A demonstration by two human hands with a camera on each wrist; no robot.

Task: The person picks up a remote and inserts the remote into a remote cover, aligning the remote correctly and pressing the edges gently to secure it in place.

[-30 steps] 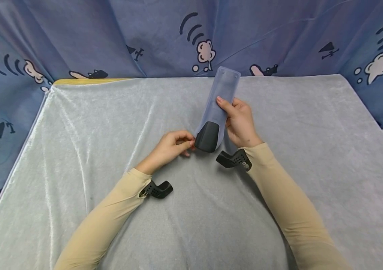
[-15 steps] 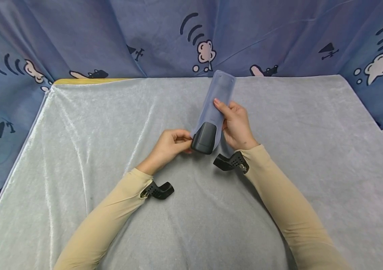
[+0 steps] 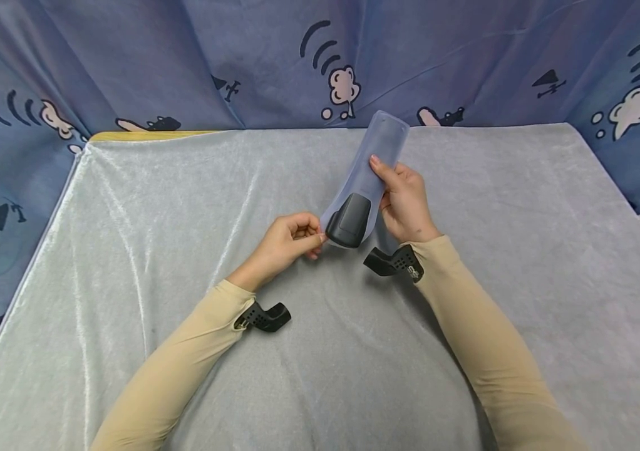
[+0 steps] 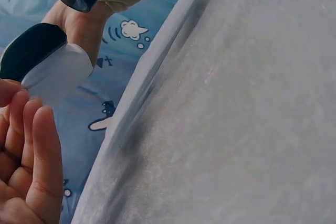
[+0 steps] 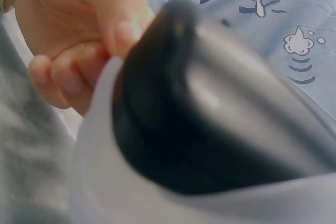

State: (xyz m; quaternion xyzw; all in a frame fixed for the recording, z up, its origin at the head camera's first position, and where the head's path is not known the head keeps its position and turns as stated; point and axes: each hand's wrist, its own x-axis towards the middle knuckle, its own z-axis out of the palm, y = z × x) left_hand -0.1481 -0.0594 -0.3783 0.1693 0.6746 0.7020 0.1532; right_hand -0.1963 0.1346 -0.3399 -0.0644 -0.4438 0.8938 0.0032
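A long, translucent bluish sleeve [image 3: 384, 134] is held tilted above the cloth, its far end leaning right. At its near end a smooth black rounded piece [image 3: 349, 220] shows uncovered; its exact kind is unclear. My right hand [image 3: 408, 203] grips the sleeve along its right side, thumb across the upper face, with the other fingers mostly hidden behind. My left hand [image 3: 286, 243] pinches the sleeve's lower left rim between thumb and fingertips, beside the black piece. Up close in the right wrist view, the black piece [image 5: 173, 108] bulges out of the sleeve's pale lip [image 5: 94, 166].
A light grey velvety cloth [image 3: 185, 207] with creases covers the table. Behind it and at both sides hangs a blue printed curtain [image 3: 275, 62]. A yellow strip [image 3: 151, 135] shows along the back left edge. Black camera mounts [image 3: 266, 317] sit at both wrists.
The sleeve and black piece shift slightly left and down, then right and up with my right hand. The sleeve's lower left rim now stands out further from the black piece.
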